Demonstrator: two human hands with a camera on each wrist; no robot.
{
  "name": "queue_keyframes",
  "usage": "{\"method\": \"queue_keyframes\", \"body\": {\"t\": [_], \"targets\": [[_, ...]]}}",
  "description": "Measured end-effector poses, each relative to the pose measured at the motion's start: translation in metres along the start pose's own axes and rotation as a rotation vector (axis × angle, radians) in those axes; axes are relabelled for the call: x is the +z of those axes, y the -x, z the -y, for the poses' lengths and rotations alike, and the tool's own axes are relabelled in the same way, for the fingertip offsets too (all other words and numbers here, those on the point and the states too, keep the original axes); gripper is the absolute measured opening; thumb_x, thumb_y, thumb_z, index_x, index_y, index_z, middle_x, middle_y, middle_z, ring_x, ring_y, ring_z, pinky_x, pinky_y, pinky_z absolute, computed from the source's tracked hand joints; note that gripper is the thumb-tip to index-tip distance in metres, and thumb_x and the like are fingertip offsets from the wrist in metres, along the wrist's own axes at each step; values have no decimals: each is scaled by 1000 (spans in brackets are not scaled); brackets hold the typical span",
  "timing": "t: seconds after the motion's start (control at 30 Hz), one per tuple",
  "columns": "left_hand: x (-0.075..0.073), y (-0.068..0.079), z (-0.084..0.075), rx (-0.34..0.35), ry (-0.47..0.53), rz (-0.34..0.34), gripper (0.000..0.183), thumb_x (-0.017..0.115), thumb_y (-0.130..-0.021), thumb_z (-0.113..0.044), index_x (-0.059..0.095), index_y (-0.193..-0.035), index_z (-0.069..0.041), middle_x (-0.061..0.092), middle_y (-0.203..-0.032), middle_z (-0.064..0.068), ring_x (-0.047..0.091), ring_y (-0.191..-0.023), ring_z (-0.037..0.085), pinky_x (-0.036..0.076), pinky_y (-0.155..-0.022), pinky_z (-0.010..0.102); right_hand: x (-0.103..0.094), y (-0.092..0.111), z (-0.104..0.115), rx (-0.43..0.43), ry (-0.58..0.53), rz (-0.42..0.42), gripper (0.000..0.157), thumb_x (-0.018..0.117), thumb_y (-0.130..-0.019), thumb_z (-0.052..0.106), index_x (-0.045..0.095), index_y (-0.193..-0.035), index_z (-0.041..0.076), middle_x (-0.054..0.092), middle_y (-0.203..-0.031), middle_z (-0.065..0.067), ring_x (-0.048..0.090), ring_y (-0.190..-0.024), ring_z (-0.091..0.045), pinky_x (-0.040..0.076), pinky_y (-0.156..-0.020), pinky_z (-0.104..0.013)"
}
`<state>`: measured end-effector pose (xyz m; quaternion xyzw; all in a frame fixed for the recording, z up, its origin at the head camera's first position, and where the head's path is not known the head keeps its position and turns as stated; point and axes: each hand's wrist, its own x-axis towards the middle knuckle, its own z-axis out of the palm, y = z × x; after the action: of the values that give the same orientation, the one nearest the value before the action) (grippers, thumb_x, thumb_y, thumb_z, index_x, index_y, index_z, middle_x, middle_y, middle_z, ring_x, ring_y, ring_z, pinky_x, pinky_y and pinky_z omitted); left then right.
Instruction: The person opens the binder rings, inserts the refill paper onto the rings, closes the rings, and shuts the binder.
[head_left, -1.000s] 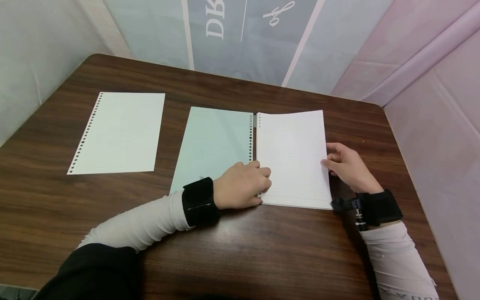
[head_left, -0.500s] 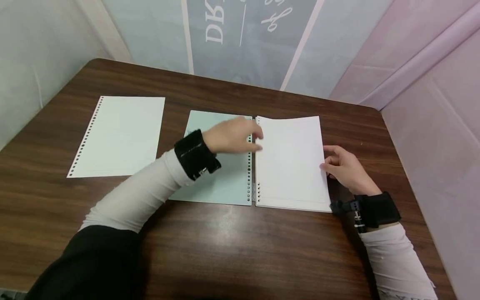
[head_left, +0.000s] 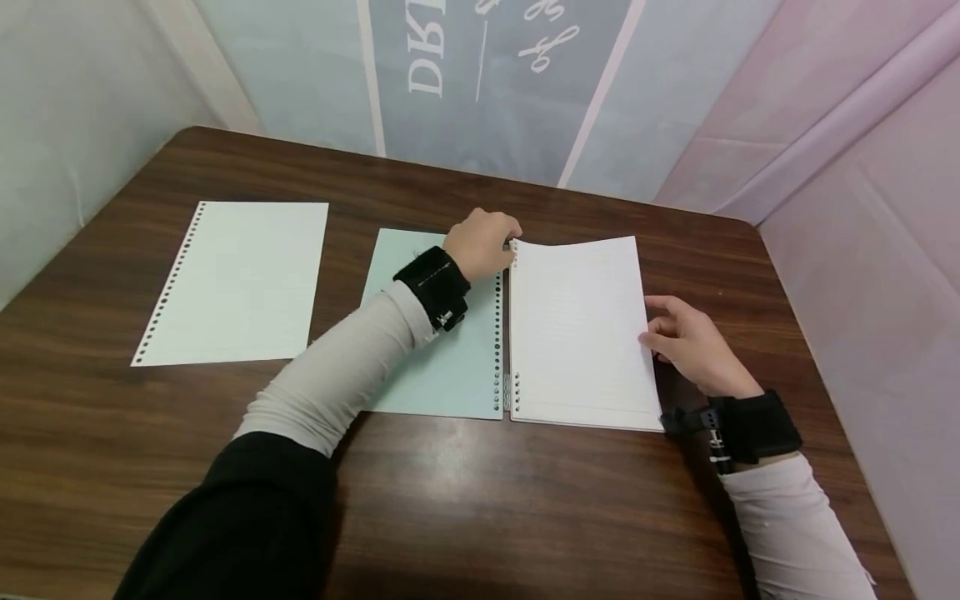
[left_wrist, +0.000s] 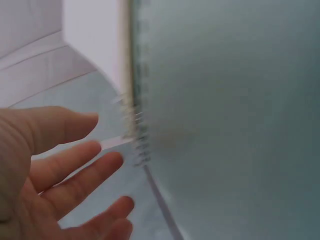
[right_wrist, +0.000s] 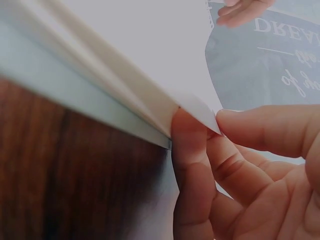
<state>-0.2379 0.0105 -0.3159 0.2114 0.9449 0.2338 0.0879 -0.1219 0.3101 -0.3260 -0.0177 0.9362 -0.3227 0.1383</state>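
A loose-leaf notebook lies spread on the table, its pale green cover (head_left: 450,383) on the left and white lined pages (head_left: 577,333) on the right. My left hand (head_left: 482,242) is at the top end of the binding between them. In the left wrist view its fingers (left_wrist: 80,182) and thumb are spread apart beside the binding rings (left_wrist: 141,152), holding nothing. My right hand (head_left: 693,346) pinches the right edge of a top page (right_wrist: 202,112) between thumb and fingers. That page's edge bends up slightly from the stack beneath.
A loose white sheet (head_left: 236,283) with punched holes along its left side lies at the left of the brown wooden table (head_left: 435,508). Printed fabric (head_left: 480,92) hangs behind the table. A pale wall covering (head_left: 877,275) stands on the right.
My left hand has lifted from the lower binding and moved away from me to its top end, uncovering the lower holes. The right hand stays at the page edge.
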Motion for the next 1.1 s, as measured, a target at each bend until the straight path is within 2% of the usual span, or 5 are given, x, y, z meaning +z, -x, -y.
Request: {"method": "queue_keyframes", "body": {"t": [0.2, 0.43, 0.57, 0.8, 1.1], "targets": [[7, -3, -4, -5, -112, -54, 34, 63, -95, -15, 66, -129, -14, 66, -131, 4, 54, -122, 29, 53, -84, 43, -1, 0, -1, -29, -14, -24, 59, 57, -100, 9, 30, -152, 1, 63, -99, -17, 54, -82, -19, 48, -68, -22], [3, 1, -8, -16, -156, -7, 6, 61, -97, -15, 66, -94, -12, 60, -89, 4, 50, -108, 28, 39, -78, 38, 0, 1, -4, -40, -29, -29, 59, 57, -100, 9, 31, -152, 1, 64, -100, -17, 55, -82, -15, 49, -70, -21], [4, 3, -7, -28, -143, -1, 6, 62, -97, -17, 65, -94, -12, 61, -94, 4, 50, -109, 28, 39, -79, 39, -1, 1, -5, -48, -46, -19, 55, 56, -100, 8, 33, -149, 1, 64, -101, -16, 56, -83, -13, 50, -72, -21], [7, -1, -4, -22, -153, -6, 26, 62, -96, -20, 67, -121, -13, 66, -120, 4, 51, -114, 29, 46, -88, 45, -5, 0, -7, -77, -71, -20, 51, 56, -100, 6, 35, -146, 0, 64, -98, -14, 56, -83, -9, 49, -72, -19], [6, -2, -5, -44, -144, 17, 14, 61, -97, -19, 67, -108, -12, 65, -105, 4, 51, -115, 29, 44, -90, 46, -3, -1, -9, -96, -90, -22, 50, 56, -100, 5, 37, -146, -1, 66, -95, -13, 55, -82, -9, 46, -73, -16]]}}
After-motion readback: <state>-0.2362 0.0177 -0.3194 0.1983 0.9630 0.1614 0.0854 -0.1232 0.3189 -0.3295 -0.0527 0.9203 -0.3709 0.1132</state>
